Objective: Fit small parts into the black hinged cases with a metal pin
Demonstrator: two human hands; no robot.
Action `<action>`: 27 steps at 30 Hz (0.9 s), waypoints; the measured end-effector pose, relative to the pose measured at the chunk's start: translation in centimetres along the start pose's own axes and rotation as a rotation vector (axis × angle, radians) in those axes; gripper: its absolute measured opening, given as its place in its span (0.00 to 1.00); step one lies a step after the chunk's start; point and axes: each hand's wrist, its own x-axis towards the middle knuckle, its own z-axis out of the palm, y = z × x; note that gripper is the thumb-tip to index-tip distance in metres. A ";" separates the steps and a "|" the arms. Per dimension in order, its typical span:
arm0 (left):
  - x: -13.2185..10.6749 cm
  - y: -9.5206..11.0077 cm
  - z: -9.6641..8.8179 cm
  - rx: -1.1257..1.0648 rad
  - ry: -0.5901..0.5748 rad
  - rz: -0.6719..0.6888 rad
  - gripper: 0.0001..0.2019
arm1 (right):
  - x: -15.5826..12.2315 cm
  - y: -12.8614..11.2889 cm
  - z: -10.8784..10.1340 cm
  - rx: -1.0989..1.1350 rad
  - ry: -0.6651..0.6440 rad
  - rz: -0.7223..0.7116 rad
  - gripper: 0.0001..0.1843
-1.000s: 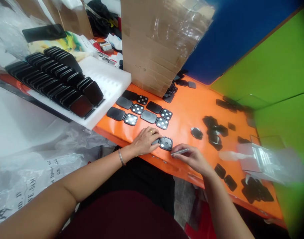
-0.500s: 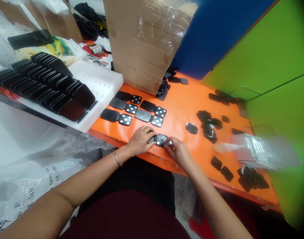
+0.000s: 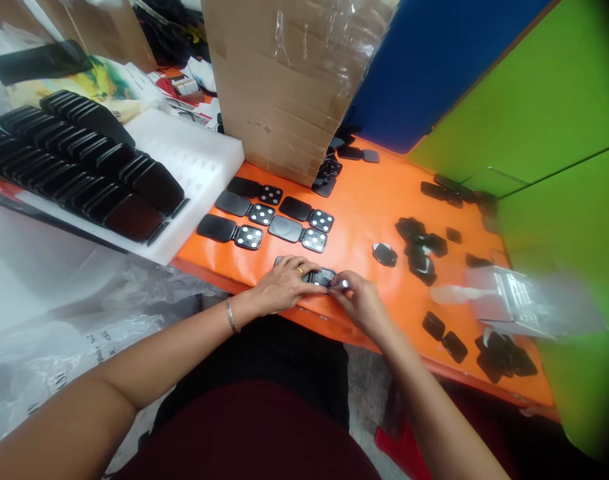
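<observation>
At the front edge of the orange table, a black hinged case (image 3: 325, 276) lies unfolded, partly hidden by my fingers. My left hand (image 3: 284, 285) spreads over its left half and grips it, thumb along the near edge. Beside the case's right edge, my right hand (image 3: 360, 298) pinches a small white, shiny piece (image 3: 343, 285), its exact kind too small to tell. Behind my hands lie several similar unfolded cases, among them a near-left case (image 3: 248, 237) and a grey-lidded case (image 3: 314, 239), their right halves showing white dots.
A white foam tray (image 3: 204, 157) with rows of black cases stands at left. The tall cardboard box (image 3: 289, 87) rises behind. Loose black pieces (image 3: 422, 250) and a clear plastic box (image 3: 514, 300) sit on the orange table (image 3: 374, 200) at right, beside a green panel (image 3: 549, 100).
My left fingers have moved right across the case, now covering more of its dotted half. The right hand stays at the case's right edge, still pinching the small piece. The view has shifted slightly.
</observation>
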 end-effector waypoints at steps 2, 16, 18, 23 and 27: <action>0.1 0.1 -0.1 0.018 -0.023 -0.003 0.18 | 0.3 0.1 0.1 -0.029 -0.019 -0.018 0.03; 0.1 0.7 -0.5 0.180 -0.044 0.059 0.17 | 2.9 -0.4 -2.6 -0.034 -0.395 -0.132 0.07; 0.2 0.7 -0.6 0.176 -0.048 0.066 0.16 | 3.7 -0.7 -3.2 -0.037 -0.474 -0.127 0.07; 0.2 0.5 -0.3 0.172 -0.046 0.073 0.17 | 4.0 0.1 -4.3 0.175 -0.725 -0.040 0.02; 0.1 0.2 0.0 0.137 -0.024 0.074 0.17 | 1.4 2.0 -5.3 0.417 -0.788 0.101 0.09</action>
